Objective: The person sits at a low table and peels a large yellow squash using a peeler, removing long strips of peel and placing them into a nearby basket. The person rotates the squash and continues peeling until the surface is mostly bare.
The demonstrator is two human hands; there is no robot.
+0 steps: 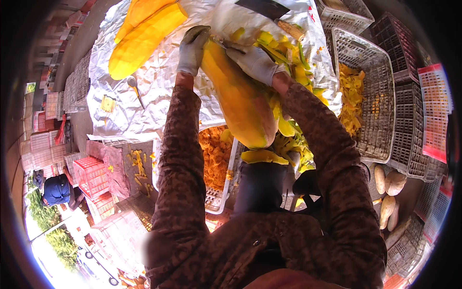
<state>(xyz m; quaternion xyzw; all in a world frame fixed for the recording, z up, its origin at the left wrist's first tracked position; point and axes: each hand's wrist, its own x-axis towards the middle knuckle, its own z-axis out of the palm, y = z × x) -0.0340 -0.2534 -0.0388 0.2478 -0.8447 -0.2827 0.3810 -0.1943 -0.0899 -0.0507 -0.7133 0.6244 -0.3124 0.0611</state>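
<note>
A long peeled orange squash (240,104) lies lengthwise before me, its wide end over the near edge of a table with a white woven plastic sheet (126,119). My left hand (195,47), in a pale glove, grips the squash's narrow far end. My right hand (252,61), also gloved, is closed around a small tool at the same end; a bit of metal shows, and the rest is hidden. Green and yellow peelings (299,72) lie right of the squash. More peeled squash (144,43) rests at the far left, with a spoon (133,88) near it.
A crate (391,108) with orange peelings stands at the right, beside stacked crates (406,126). Below the table edge is a crate of orange pulp (216,159). Whole squashes (388,207) lie on the floor at the right. A bent-over person (57,189) is far left, near red crates (92,177).
</note>
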